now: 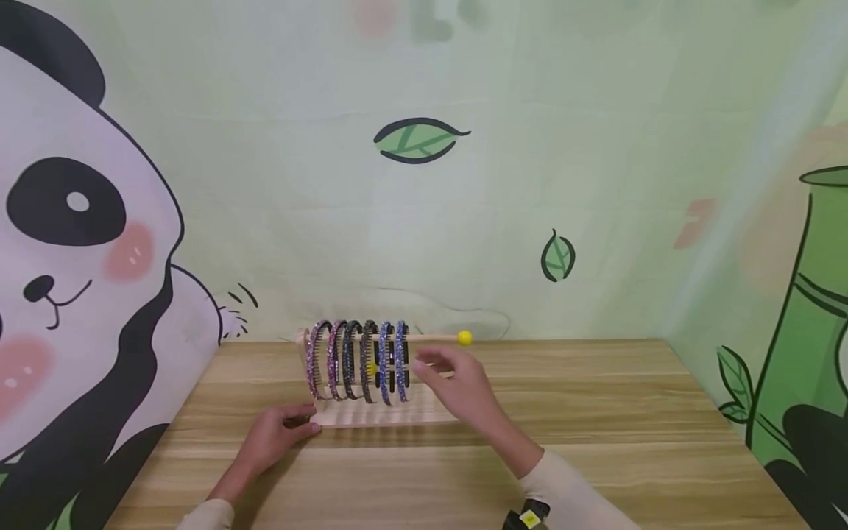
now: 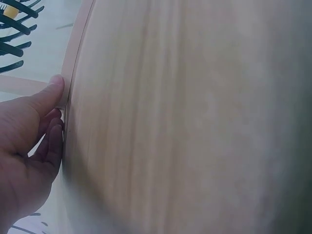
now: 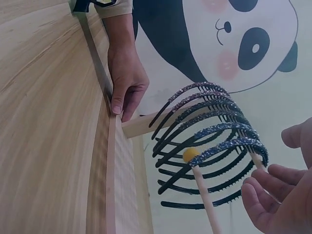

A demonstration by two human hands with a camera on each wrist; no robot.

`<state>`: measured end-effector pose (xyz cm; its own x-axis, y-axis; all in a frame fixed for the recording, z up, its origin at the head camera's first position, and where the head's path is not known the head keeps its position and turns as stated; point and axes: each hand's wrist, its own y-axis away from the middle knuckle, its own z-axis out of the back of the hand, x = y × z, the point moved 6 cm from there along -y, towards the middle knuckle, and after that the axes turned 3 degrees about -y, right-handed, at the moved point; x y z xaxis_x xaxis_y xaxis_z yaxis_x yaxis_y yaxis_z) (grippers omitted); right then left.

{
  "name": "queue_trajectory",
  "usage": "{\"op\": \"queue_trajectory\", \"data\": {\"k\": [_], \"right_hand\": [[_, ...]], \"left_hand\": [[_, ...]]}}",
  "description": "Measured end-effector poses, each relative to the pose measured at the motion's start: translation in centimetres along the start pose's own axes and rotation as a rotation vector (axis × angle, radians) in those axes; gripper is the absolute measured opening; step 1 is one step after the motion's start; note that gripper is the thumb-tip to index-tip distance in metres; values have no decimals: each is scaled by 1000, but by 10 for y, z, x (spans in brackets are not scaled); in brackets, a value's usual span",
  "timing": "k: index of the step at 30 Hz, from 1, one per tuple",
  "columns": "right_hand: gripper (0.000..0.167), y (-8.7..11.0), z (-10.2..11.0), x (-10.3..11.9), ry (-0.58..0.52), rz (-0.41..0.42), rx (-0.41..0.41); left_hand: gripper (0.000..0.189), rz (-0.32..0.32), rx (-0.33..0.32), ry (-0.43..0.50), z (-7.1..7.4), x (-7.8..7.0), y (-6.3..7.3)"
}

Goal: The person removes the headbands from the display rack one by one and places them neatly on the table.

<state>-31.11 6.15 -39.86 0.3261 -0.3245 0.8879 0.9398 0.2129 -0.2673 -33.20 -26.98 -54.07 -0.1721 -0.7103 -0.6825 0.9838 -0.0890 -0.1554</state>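
A wooden headband stand (image 1: 424, 414) carries a row of glittery toothed headbands on its rods. Pinkish headbands (image 1: 313, 361) hang at the left end, dark ones (image 1: 349, 361) in the middle and blue ones (image 1: 401, 353) at the right. My left hand (image 1: 274, 436) grips the front left corner of the base; in the left wrist view the thumb (image 2: 54, 90) lies along its edge. Just beside the outermost blue headband is my right hand (image 1: 467, 383), its fingers loosely bent and holding nothing. In the right wrist view the right fingertips (image 3: 251, 190) lie near the headband's end.
Yellow balls cap the rods, one ball (image 1: 465, 338) sticking out past the headbands at the right. The stand is on a wood-grain table (image 1: 596, 412), against a printed backdrop (image 1: 503, 184) with a panda and bamboo. A dark strap with a yellow-marked device (image 1: 528, 519) is around the right wrist.
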Motion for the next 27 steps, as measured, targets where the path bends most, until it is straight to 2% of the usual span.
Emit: {"op": "queue_trajectory", "data": {"k": [11,17,27], "right_hand": [[40,-10,-13,-3,-55,-23,18],[46,-12,-17,-5,-113,-56,31],[43,-17,-22,-10,-246,-109,46]], "left_hand": [[30,-16,-11,-14,2,0,-1],[30,-12,-6,-6,1,1,-1],[30,-24,-19,-8,1,-1,0]]}}
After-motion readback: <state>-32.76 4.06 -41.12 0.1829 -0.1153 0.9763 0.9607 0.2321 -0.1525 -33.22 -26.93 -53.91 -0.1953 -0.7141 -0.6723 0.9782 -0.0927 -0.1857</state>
